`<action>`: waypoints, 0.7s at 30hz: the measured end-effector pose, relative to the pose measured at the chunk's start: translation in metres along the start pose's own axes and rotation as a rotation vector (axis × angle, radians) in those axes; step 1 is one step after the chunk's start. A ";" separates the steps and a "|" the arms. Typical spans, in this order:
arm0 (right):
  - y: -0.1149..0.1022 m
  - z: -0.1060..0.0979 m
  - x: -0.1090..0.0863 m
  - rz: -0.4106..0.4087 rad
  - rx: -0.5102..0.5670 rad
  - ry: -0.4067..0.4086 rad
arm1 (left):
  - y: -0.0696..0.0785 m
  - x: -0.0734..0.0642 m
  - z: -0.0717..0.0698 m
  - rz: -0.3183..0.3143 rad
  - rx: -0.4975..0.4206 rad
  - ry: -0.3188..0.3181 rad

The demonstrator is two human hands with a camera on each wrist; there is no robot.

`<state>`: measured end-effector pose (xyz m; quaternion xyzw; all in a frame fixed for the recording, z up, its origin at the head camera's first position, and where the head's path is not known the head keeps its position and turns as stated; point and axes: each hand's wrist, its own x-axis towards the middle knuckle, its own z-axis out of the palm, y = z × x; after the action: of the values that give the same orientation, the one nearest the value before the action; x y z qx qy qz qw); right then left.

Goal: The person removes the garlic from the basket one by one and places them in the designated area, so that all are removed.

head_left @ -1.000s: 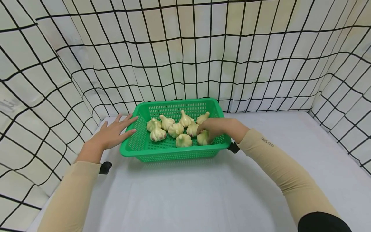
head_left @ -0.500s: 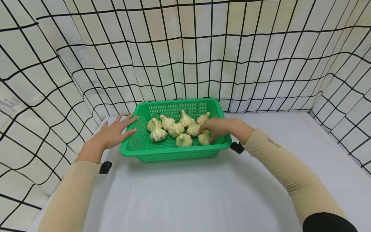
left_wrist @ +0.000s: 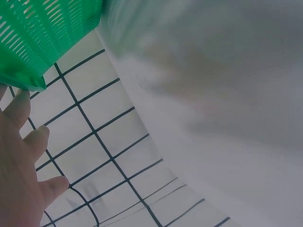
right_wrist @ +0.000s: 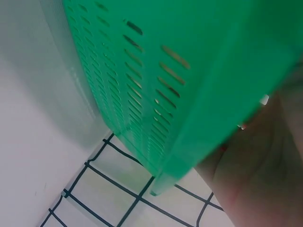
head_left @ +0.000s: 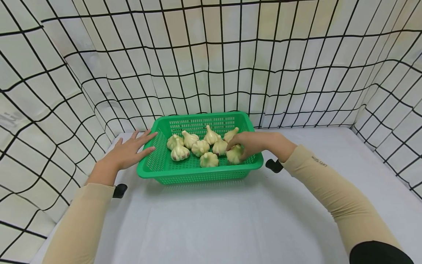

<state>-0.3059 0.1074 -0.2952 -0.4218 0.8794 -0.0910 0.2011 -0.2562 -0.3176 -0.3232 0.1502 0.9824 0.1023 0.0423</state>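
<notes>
A green plastic basket (head_left: 184,171) holds several pale garlic bulbs (head_left: 179,151), some with their stems pointing up. At its right front corner, my right hand (head_left: 252,143) reaches over the rim and grips a garlic bulb (head_left: 234,155) from above, fingers curled round it. My left hand (head_left: 129,151) has its fingers spread, with fingertips at the basket's left rim. In the left wrist view those fingertips meet the underside of the rim. The right wrist view shows the basket's slotted wall (right_wrist: 142,80) hiding most of the bulbs, with part of the right hand (right_wrist: 260,165) beyond.
White cloth (head_left: 211,220) covers the table under the basket. Black wire grid (head_left: 230,69) backed by pale sheets stands behind the basket and along both sides, close to the left forearm. A black wrist device (head_left: 274,165) sits by the right wrist, below the basket's rim.
My right hand and forearm have shifted slightly to the right, and the gripped garlic bulb has moved a little with them. The left hand and the basket have stayed in place.
</notes>
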 end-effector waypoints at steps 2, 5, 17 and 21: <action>0.000 -0.002 -0.002 0.008 0.002 0.003 | 0.000 0.000 0.001 0.002 0.001 0.002; 0.001 -0.004 -0.005 0.013 0.006 0.011 | -0.001 0.001 0.001 0.005 0.005 0.003; 0.004 -0.015 -0.019 -0.018 0.054 0.062 | -0.002 0.001 0.002 0.010 0.009 0.002; 0.006 -0.018 -0.025 -0.043 0.065 0.080 | 0.000 0.000 0.001 0.005 0.007 0.001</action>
<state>-0.3039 0.1302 -0.2739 -0.4298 0.8742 -0.1405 0.1771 -0.2563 -0.3177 -0.3245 0.1525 0.9825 0.0990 0.0409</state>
